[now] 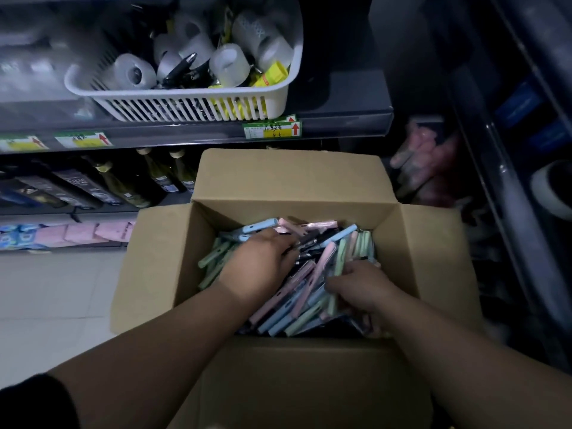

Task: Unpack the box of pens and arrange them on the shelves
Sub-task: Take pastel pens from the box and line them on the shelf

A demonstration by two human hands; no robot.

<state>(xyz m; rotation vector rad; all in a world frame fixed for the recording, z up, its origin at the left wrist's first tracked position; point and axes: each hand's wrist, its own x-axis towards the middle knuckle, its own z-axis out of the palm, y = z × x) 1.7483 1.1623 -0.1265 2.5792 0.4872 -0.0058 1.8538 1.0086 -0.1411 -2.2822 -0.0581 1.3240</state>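
– Down in the box (154, 267), on the floor before the shelves (185, 136), the pens (297, 308) lie heaped. Why both hands in there?
– To gather a bundle, I'd judge. The right hand (360, 287) curls round some pens at the near right corner, thumb on top. The left hand (260, 261) lies back-up on the pile, fingers bent down among them; whether they pinch any, I cannot tell.
– Room to lift out?
– All four flaps fold outward, so the mouth is open. The far flap stands just below the shelf lip, and a basket (185, 100) sits at that edge. A lift would have to clear both.
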